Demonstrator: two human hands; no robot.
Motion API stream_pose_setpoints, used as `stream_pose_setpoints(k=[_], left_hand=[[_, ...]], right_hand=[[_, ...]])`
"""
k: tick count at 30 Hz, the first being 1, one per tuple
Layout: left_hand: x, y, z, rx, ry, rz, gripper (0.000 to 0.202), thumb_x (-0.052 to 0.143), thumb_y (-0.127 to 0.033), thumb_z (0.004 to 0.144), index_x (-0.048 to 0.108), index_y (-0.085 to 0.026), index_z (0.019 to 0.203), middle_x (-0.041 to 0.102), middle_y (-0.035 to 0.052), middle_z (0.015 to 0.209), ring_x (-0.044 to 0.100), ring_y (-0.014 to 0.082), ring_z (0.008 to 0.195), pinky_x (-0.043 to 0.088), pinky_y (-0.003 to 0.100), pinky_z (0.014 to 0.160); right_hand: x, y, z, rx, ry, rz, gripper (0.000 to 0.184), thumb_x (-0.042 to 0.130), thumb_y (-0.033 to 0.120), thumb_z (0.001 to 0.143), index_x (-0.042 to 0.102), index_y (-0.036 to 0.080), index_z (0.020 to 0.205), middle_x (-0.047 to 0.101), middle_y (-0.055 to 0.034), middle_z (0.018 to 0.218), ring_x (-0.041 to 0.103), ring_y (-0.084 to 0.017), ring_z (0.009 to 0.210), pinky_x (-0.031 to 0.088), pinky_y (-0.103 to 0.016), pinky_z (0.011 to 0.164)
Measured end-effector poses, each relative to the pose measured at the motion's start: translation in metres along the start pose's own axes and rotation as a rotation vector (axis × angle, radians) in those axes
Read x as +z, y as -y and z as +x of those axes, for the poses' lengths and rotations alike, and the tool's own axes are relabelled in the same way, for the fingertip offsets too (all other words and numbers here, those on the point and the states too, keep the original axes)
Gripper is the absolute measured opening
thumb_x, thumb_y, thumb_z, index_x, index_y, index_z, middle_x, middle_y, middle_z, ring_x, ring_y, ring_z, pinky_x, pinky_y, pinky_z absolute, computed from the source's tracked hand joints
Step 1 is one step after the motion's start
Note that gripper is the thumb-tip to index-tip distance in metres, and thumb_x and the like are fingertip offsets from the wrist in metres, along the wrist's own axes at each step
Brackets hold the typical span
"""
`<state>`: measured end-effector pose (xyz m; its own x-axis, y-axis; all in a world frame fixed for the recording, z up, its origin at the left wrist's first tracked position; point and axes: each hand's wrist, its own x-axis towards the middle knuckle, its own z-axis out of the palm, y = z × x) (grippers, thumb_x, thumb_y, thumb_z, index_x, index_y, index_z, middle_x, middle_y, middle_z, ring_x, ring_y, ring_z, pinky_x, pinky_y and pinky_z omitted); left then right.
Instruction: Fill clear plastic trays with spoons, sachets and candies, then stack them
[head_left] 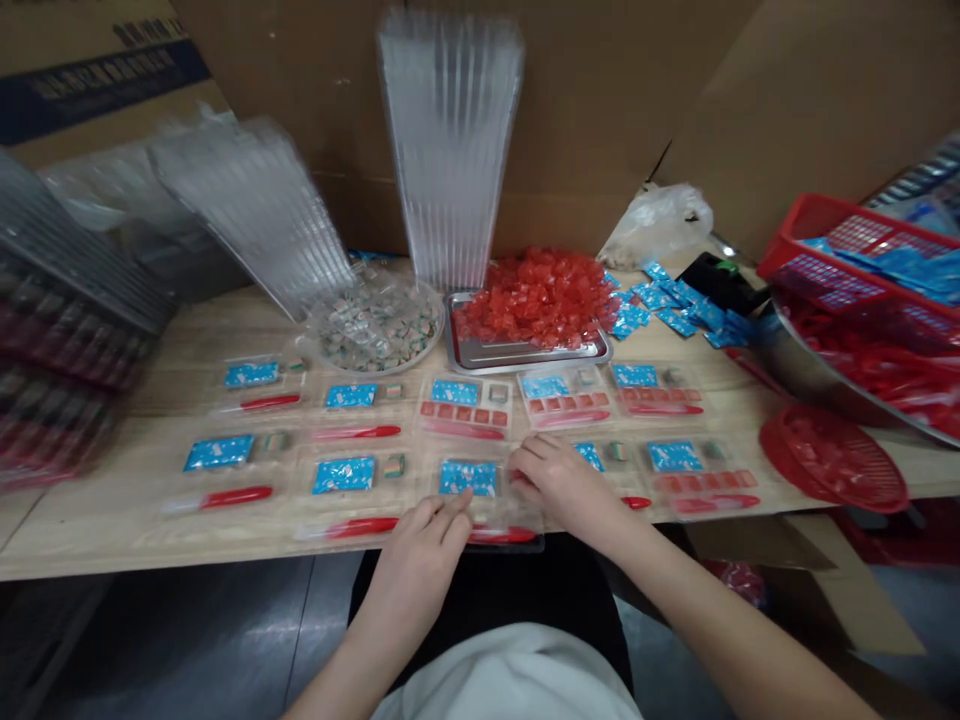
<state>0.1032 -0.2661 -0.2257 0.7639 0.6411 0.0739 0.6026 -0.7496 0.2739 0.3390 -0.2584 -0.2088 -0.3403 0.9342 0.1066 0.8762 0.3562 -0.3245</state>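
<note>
A clear plastic blister tray (pixel 534 538) lies at the table's front edge, holding a blue printed packet (pixel 469 478) and a red pen (pixel 502 535). My left hand (pixel 431 550) rests at the tray's front left, fingers stretched onto it, with a fingertip at the lower edge of the packet. Over the tray's right side is my right hand (pixel 562 490), its fingers curled together and blurred; whatever is between them is hidden. Other filled trays lie around, such as one with a row of red square pieces (pixel 465 414), a blue packet and a small striped block (pixel 498 393).
Behind the trays stand a metal tray (pixel 531 356) heaped with red pieces (pixel 551 295), a round dish of striped blocks (pixel 379 320) and tall stacks of clear trays (pixel 450 150). Loose blue packets (pixel 675 305), a red basket (pixel 862 235) and a red colander (pixel 832 455) are on the right.
</note>
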Motion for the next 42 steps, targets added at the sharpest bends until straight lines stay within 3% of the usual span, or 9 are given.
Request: stream_pose_setpoints(k=[3,7,14,19,22,25,29,37,42], left_hand=[[0.000,0.001,0.002,0.004,0.001,-0.010,0.013,0.058,-0.011,0.081,0.059,-0.016,0.092,0.059,0.0056,0.125,0.055,0.0222,0.097,0.049,0.037,0.083],[0.000,0.000,0.003,-0.004,-0.022,-0.012,0.015,0.053,-0.012,0.085,0.059,-0.017,0.097,0.058,0.0056,0.126,0.053,0.0222,0.101,0.047,0.038,0.085],[0.001,-0.001,0.003,-0.034,-0.014,-0.042,0.013,0.050,-0.012,0.086,0.059,-0.018,0.095,0.057,0.0052,0.127,0.053,0.0212,0.099,0.047,0.037,0.084],[-0.002,0.000,0.004,-0.031,-0.003,-0.049,0.012,0.052,-0.013,0.085,0.059,-0.017,0.094,0.057,0.0060,0.126,0.052,0.0212,0.100,0.047,0.037,0.086],[-0.002,0.001,0.003,-0.018,-0.020,-0.080,0.015,0.052,-0.012,0.085,0.060,-0.018,0.097,0.059,0.0052,0.124,0.052,0.0200,0.100,0.046,0.036,0.087],[-0.001,0.001,0.003,-0.035,-0.041,-0.099,0.014,0.051,-0.014,0.086,0.061,-0.018,0.096,0.059,0.0044,0.124,0.052,0.0194,0.099,0.047,0.035,0.085],[-0.002,-0.003,0.005,-0.058,-0.026,-0.074,0.012,0.049,-0.014,0.087,0.060,-0.017,0.084,0.060,0.0053,0.122,0.053,0.0187,0.092,0.047,0.035,0.082],[0.001,-0.003,0.003,-0.064,-0.026,-0.078,0.008,0.051,-0.015,0.087,0.059,-0.016,0.086,0.062,0.0052,0.120,0.054,0.0187,0.090,0.047,0.034,0.081],[0.001,-0.002,0.002,-0.051,0.008,-0.085,0.008,0.052,-0.012,0.085,0.059,-0.016,0.088,0.062,0.0053,0.120,0.054,0.0195,0.091,0.048,0.035,0.083]], right_hand=[[-0.018,-0.036,0.025,0.062,-0.041,0.069,0.024,0.062,0.026,0.078,0.063,0.018,0.101,0.065,-0.0054,0.088,0.058,-0.017,0.081,0.046,-0.028,0.073],[-0.027,-0.087,0.091,0.425,-0.147,-0.171,0.023,0.044,0.024,0.088,0.064,0.014,0.092,0.063,-0.0100,0.092,0.057,-0.021,0.089,0.042,-0.031,0.080],[0.005,-0.101,0.152,0.535,-0.083,-0.271,0.025,0.047,0.012,0.080,0.059,0.008,0.101,0.059,-0.0185,0.108,0.055,-0.025,0.098,0.040,-0.033,0.082],[-0.014,-0.086,0.123,0.533,-0.155,-0.159,0.029,0.043,0.014,0.082,0.055,0.012,0.108,0.064,-0.0107,0.092,0.058,-0.021,0.082,0.042,-0.030,0.072],[-0.019,-0.054,0.088,0.353,-0.253,0.106,0.033,0.039,0.015,0.084,0.053,0.017,0.114,0.063,-0.0046,0.087,0.056,-0.017,0.075,0.043,-0.028,0.069],[-0.003,-0.012,0.054,0.135,-0.211,0.094,0.032,0.041,0.010,0.081,0.063,0.019,0.103,0.060,-0.0074,0.091,0.054,-0.020,0.086,0.043,-0.031,0.077],[0.028,0.025,0.022,0.086,-0.120,-0.078,0.032,0.045,0.012,0.084,0.060,0.016,0.112,0.059,-0.0125,0.097,0.050,-0.025,0.092,0.042,-0.040,0.082],[0.031,0.024,-0.011,-0.026,-0.121,-0.077,0.038,0.043,0.016,0.089,0.049,0.017,0.127,0.061,-0.0101,0.110,0.050,-0.023,0.102,0.033,-0.046,0.099],[0.025,0.025,-0.009,-0.027,-0.149,-0.017,0.022,0.049,0.019,0.089,0.061,0.019,0.108,0.066,-0.0063,0.098,0.050,-0.021,0.102,0.033,-0.041,0.099]])
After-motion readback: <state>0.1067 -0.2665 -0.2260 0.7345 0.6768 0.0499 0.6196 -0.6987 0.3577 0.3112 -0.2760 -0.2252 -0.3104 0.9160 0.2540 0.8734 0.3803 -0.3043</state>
